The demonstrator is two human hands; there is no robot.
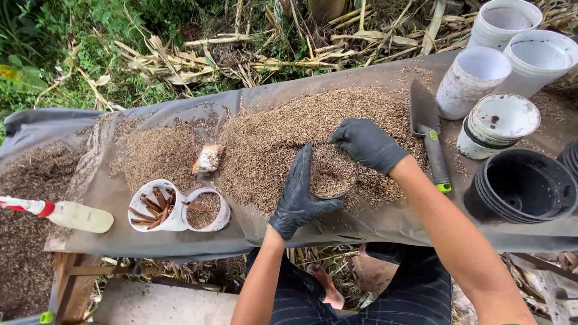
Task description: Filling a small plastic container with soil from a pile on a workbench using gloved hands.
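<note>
A small dark pot (332,176) filled with brown husk mix stands on the grey sheet (385,224) covering the table. My left hand (298,195), in a black glove, wraps the pot's left side. My right hand (367,143), also gloved in black, rests on the pot's upper right rim with fingers curled at the mix. A large heap of the same brown husk (271,138) surrounds the pot.
A garden trowel (428,129) lies right of the heap. White pots (503,117) and stacked black pots (521,186) stand at the right. Two white cups (158,206) with bark pieces, a wrapped packet (208,159) and a spray bottle (72,214) lie left.
</note>
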